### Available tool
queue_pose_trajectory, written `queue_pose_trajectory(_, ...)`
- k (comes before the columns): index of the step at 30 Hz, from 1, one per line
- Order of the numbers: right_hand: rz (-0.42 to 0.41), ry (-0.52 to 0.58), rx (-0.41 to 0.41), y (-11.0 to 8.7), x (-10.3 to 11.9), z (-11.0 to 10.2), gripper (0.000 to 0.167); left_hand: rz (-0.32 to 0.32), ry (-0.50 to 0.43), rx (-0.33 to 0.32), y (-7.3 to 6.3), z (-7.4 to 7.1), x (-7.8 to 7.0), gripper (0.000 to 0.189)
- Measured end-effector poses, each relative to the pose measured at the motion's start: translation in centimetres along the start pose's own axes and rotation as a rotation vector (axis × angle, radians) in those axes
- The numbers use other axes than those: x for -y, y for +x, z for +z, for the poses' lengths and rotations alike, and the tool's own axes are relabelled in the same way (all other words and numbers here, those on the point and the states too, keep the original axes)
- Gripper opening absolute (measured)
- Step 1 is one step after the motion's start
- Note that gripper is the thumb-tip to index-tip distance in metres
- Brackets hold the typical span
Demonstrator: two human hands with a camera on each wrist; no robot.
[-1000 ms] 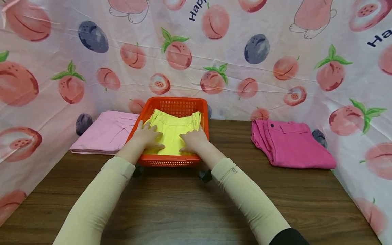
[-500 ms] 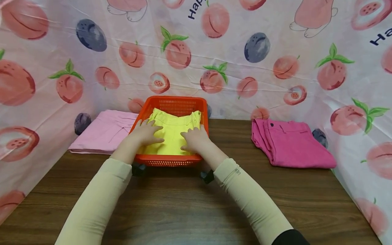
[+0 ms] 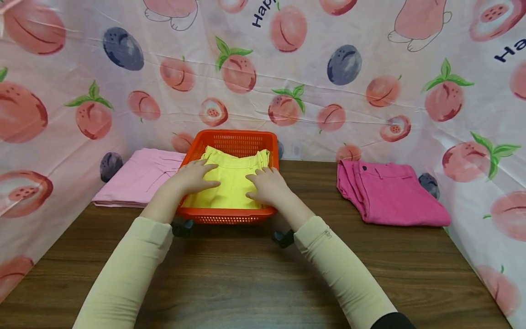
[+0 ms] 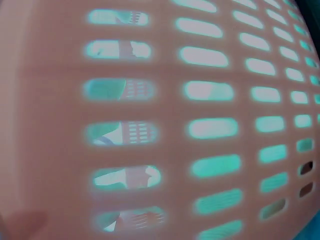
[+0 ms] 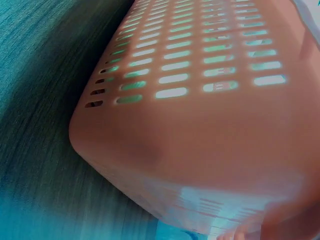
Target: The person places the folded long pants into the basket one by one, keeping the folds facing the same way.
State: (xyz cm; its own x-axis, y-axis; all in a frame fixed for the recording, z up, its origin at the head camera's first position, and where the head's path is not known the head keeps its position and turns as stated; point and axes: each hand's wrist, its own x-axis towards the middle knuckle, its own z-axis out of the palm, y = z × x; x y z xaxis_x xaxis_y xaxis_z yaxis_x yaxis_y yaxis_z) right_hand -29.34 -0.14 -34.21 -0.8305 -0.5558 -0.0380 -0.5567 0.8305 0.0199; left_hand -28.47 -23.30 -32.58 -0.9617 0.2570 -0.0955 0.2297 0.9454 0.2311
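Observation:
A folded yellow garment (image 3: 230,183) with a waistband, like pants, lies inside the orange-red plastic basket (image 3: 223,214). My left hand (image 3: 191,177) is over the basket's left side, fingers spread above the cloth. On the opposite side, my right hand (image 3: 270,187) hovers near the right rim, its fingers also spread and relaxed. Neither hand grips anything; whether the fingertips touch the cloth cannot be made out. In the left wrist view the slotted basket wall (image 4: 170,110) fills the picture. The right wrist view shows a basket corner (image 5: 200,135) close up, with no hand visible.
Folded light pink pants (image 3: 141,176) lie left of the basket. Folded bright pink pants (image 3: 390,192) lie at the right of the brown wooden table (image 3: 234,274). A fruit-printed cloth (image 3: 304,64) hangs behind and along both sides.
Both hands have drawn slightly apart and back from the yellow garment, left hand leftward, right hand rightward. The basket and the garments have stayed in place.

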Motion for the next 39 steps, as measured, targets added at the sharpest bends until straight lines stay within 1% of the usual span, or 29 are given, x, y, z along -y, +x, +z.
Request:
queue_pose_trajectory(5, 0.003, 0.05, -0.038, -0.6, -0.4, -0.1, 0.056, 0.002, -0.039, -0.022, -0.3, -0.2, -0.2, 0.066)
queue_pose_trajectory(9, 0.026, 0.106, -0.081, -1.1, -0.8, -0.2, 0.058, 0.006, -0.042, -0.052, -0.6, -0.2, -0.8, 0.068)
queue_pose_trajectory(14, 0.055, 0.115, -0.128, -1.9, -1.5, -0.5, 0.061, -0.02, -0.016, -0.099, -1.0, -0.3, -1.6, 0.07)
queue_pose_trajectory(17, 0.065, 0.111, -0.137, -2.4, -1.9, -0.8, 0.063, -0.029, 0.004, -0.138, -1.2, -0.4, -2.1, 0.07)
queue_pose_trajectory(22, 0.071, 0.117, -0.157, -3.5, -2.6, -1.3, 0.066, -0.03, 0.017, -0.19, -1.6, -0.4, -3.4, 0.07)
queue_pose_trajectory(29, 0.081, 0.134, -0.172, -5.1, -3.6, -1.5, 0.067, -0.029, 0.023, -0.258, -1.8, 0.2, -5.3, 0.07)
queue_pose_trajectory(34, 0.091, 0.151, -0.177, -6.1, -4.5, -1.2, 0.068, -0.016, 0.024, -0.286, -1.9, 0.6, -6.8, 0.069)
queue_pose_trajectory(39, 0.098, 0.167, -0.188, -7.1, -5.6, -0.9, 0.069, 0.001, 0.036, -0.287, -1.9, 1.0, -8.1, 0.07)
